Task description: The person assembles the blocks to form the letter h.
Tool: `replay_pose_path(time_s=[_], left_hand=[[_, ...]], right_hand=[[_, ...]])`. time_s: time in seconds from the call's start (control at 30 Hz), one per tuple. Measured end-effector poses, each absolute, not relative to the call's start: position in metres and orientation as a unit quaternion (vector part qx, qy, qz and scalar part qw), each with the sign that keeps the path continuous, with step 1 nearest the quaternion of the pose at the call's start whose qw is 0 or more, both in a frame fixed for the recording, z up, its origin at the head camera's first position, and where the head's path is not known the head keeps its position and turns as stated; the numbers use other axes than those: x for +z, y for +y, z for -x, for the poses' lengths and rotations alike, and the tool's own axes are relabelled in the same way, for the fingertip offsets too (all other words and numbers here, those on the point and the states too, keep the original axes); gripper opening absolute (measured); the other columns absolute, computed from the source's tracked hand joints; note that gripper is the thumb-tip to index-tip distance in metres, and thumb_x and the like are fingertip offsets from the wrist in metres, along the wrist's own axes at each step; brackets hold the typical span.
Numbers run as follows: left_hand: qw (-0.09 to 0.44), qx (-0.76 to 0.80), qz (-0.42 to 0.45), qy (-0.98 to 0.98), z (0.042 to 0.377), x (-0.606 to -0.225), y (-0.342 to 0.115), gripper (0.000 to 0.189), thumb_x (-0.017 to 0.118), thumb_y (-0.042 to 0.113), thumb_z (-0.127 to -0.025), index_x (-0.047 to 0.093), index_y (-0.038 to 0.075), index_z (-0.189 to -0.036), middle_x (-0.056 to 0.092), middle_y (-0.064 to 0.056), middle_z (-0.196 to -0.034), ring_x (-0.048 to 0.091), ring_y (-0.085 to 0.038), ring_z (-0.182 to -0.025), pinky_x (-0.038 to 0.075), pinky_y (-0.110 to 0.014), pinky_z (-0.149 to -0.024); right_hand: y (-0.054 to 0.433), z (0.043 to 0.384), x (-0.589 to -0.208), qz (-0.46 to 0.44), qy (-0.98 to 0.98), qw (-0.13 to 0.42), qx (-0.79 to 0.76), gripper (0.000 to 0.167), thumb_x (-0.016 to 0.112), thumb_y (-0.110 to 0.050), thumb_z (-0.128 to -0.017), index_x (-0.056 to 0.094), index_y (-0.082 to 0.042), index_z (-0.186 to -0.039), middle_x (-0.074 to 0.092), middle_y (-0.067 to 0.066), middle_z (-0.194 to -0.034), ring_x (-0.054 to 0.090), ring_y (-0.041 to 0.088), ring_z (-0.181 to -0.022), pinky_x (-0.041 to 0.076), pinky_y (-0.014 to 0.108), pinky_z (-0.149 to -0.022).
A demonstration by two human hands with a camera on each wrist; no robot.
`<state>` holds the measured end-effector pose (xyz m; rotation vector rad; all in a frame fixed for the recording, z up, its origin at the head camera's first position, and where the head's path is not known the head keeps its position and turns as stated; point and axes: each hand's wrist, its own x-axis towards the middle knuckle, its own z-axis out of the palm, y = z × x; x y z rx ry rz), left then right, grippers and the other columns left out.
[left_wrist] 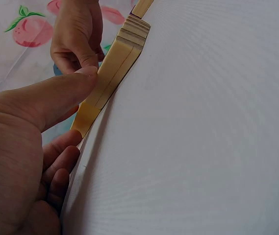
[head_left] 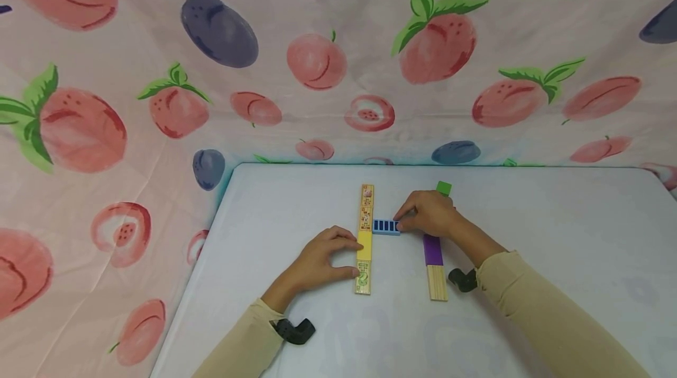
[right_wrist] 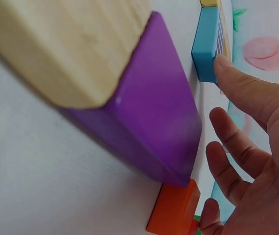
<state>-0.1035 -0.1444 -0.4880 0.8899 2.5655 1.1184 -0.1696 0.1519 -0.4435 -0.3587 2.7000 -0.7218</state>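
A blue domino-like block [head_left: 385, 227] with dark bars lies crosswise, its left end at a straight row of blocks. My right hand [head_left: 431, 213] pinches its other end between thumb and index finger; in the right wrist view the thumb presses the blue block's [right_wrist: 208, 44] end. Beside the row rests my left hand [head_left: 322, 257], index fingertip on the yellow block [head_left: 364, 246] and thumb at the printed wooden block [head_left: 362, 279] nearest me. Two more printed blocks, one at the middle [head_left: 365, 218] and one at the far end [head_left: 367, 194], continue that row.
A second row on the right has a plain wooden block [head_left: 437, 283], a purple block [head_left: 433, 250], an orange block [right_wrist: 171, 208] and a green block [head_left: 443, 188], partly under my right hand. The white table [head_left: 296, 190] meets a fruit-print cloth [head_left: 264, 143] at its back edge.
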Motion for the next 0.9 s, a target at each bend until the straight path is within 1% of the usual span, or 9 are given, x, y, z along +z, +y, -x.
replay_pose_path(time_s=[0.2,0.37,0.47,0.57,0.7,0.77,0.9], left_hand=[[0.101,0.378,-0.303,0.869,0.103,-0.487,-0.144,0.045,0.084,0.036,-0.084,0.073,0.023,-0.125,0.059,0.008,-0.128,0.054,-0.011,-0.124,0.047,-0.038,-0.107],[0.101,0.376,-0.303,0.87,0.103,-0.487,-0.144,0.044,0.084,0.037,-0.085,0.073,0.024,-0.125,0.059,0.008,-0.128,0.054,-0.011,-0.123,0.047,-0.038,-0.107],[0.101,0.376,-0.302,0.87,0.104,-0.488,-0.144,0.044,0.083,0.037,-0.085,0.073,0.025,-0.125,0.059,0.009,-0.128,0.054,-0.01,-0.123,0.047,-0.038,-0.107],[0.103,0.375,-0.301,0.871,0.104,-0.489,-0.144,0.045,0.084,0.037,-0.084,0.072,0.025,-0.126,0.058,0.009,-0.128,0.054,-0.01,-0.123,0.047,-0.038,-0.107],[0.104,0.376,-0.299,0.871,0.104,-0.489,-0.144,0.045,0.084,0.037,-0.084,0.073,0.025,-0.126,0.059,0.009,-0.128,0.054,-0.01,-0.124,0.047,-0.038,-0.107],[0.103,0.376,-0.299,0.871,0.104,-0.489,-0.144,0.045,0.084,0.037,-0.084,0.072,0.025,-0.126,0.059,0.009,-0.128,0.054,-0.01,-0.124,0.047,-0.038,-0.107],[0.096,0.373,-0.304,0.871,0.104,-0.489,-0.144,0.045,0.083,0.039,-0.085,0.072,0.026,-0.126,0.058,0.01,-0.129,0.054,-0.011,-0.124,0.047,-0.038,-0.107]], right_hand=[[0.155,0.169,-0.441,0.122,0.94,0.161,-0.275,0.015,0.084,-0.028,-0.084,0.083,-0.027,-0.1,0.073,-0.001,-0.108,0.063,0.024,-0.11,0.049,0.049,-0.095],[0.161,0.169,-0.439,0.131,0.933,0.139,-0.303,0.017,0.081,-0.026,-0.088,0.082,-0.022,-0.104,0.074,0.0,-0.106,0.064,0.023,-0.106,0.053,0.046,-0.095],[0.166,0.169,-0.437,0.128,0.934,0.114,-0.313,0.017,0.078,-0.027,-0.091,0.082,-0.02,-0.106,0.074,-0.001,-0.104,0.063,0.021,-0.101,0.053,0.042,-0.089],[0.172,0.169,-0.436,0.116,0.936,0.097,-0.318,0.02,0.075,-0.032,-0.094,0.08,-0.021,-0.109,0.073,-0.003,-0.102,0.061,0.02,-0.098,0.051,0.037,-0.084],[0.183,0.169,-0.433,0.103,0.937,0.09,-0.322,0.026,0.072,-0.035,-0.096,0.078,-0.02,-0.116,0.073,-0.001,-0.105,0.06,0.022,-0.1,0.052,0.035,-0.082],[0.19,0.168,-0.432,0.102,0.937,0.084,-0.325,0.027,0.071,-0.033,-0.097,0.076,-0.018,-0.118,0.072,0.001,-0.108,0.059,0.023,-0.101,0.053,0.034,-0.08],[0.206,0.166,-0.431,0.096,0.936,0.066,-0.332,0.026,0.071,-0.031,-0.097,0.075,-0.016,-0.118,0.072,0.004,-0.109,0.059,0.024,-0.1,0.054,0.031,-0.071]])
